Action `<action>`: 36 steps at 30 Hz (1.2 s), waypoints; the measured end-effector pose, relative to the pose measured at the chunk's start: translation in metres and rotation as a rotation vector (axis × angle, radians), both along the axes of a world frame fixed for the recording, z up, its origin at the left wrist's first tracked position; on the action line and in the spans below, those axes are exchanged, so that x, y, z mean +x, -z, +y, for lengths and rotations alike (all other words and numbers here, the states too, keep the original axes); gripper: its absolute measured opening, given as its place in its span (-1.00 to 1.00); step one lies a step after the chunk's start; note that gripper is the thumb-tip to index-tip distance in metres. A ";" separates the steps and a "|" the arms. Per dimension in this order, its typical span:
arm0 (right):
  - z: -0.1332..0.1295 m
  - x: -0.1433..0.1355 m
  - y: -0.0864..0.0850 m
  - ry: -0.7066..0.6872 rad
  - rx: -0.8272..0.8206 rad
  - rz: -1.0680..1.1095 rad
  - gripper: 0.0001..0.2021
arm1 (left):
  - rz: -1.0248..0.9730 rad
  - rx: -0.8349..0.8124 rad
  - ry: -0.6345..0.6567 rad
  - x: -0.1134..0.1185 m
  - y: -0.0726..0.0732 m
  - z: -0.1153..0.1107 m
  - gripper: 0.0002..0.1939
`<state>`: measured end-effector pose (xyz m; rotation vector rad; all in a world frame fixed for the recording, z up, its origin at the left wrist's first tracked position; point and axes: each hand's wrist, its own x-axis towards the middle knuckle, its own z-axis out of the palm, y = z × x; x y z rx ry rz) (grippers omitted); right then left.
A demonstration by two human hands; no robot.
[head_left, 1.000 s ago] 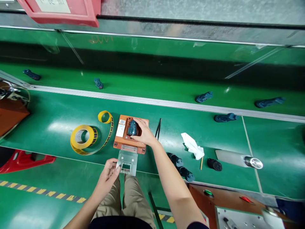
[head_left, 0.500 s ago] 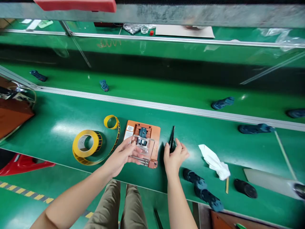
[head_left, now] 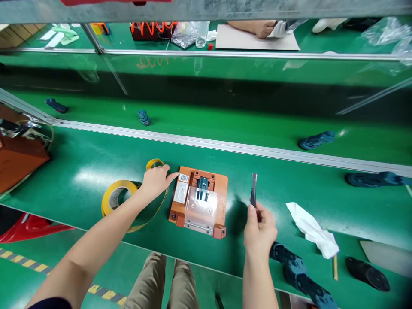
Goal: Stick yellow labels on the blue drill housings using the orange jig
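Note:
An orange fixture (head_left: 220, 189) lies on the green bench, its clear plate (head_left: 201, 208) down over the lower part and a dark blue piece (head_left: 202, 183) seated at its top. To its left, my left hand (head_left: 156, 182) is at the loose end of a yellow label strip (head_left: 156, 163) that runs from a yellow roll (head_left: 108, 198). Its thumb sticks out toward the fixture; what the fingers grip is hidden. Right of the fixture, my right hand (head_left: 260, 225) holds dark tweezers (head_left: 254, 189) upright, tips up.
White cloth (head_left: 312, 229) lies right of my right hand, with dark blue tool housings (head_left: 294, 268) nearer the edge. More housings (head_left: 317, 140) sit on the green belt beyond the metal rail (head_left: 193, 140). Across the belt, another person's hand (head_left: 265, 29) rests over cardboard (head_left: 225, 39).
My left hand has left the fixture's clear plate and moved left to the yellow strip. My right hand has picked up the tweezers from the bench. The other person's hand shows more fully.

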<state>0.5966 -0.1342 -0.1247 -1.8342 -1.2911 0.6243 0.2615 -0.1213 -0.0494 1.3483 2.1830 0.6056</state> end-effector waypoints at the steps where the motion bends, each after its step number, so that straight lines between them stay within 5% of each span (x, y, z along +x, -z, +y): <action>1: -0.001 -0.003 -0.007 0.024 -0.008 0.165 -0.56 | -0.036 -0.013 -0.025 -0.001 0.001 0.002 -0.84; 5: 0.002 -0.016 -0.038 -0.040 -0.110 0.879 -0.64 | -0.232 0.074 -0.090 -0.010 -0.009 -0.012 -0.76; 9: 0.003 -0.037 -0.059 -0.176 -0.167 1.174 -0.72 | -0.583 0.178 -0.199 -0.016 -0.019 -0.041 -0.59; 14: 0.007 -0.080 -0.070 -0.407 -0.310 1.075 -0.68 | -0.630 0.168 -0.350 -0.011 -0.017 -0.059 -0.70; 22: 0.046 -0.140 -0.086 -0.667 -0.283 0.986 -0.73 | -0.501 0.135 -0.225 -0.003 -0.017 -0.071 -0.59; 28: 0.060 -0.153 -0.079 -0.819 -0.332 0.953 -0.73 | -0.451 0.113 -0.167 -0.001 -0.016 -0.072 -0.64; 36: 0.058 -0.150 -0.080 -0.811 -0.337 0.904 -0.71 | -0.348 0.072 -0.065 0.004 -0.014 -0.066 -0.65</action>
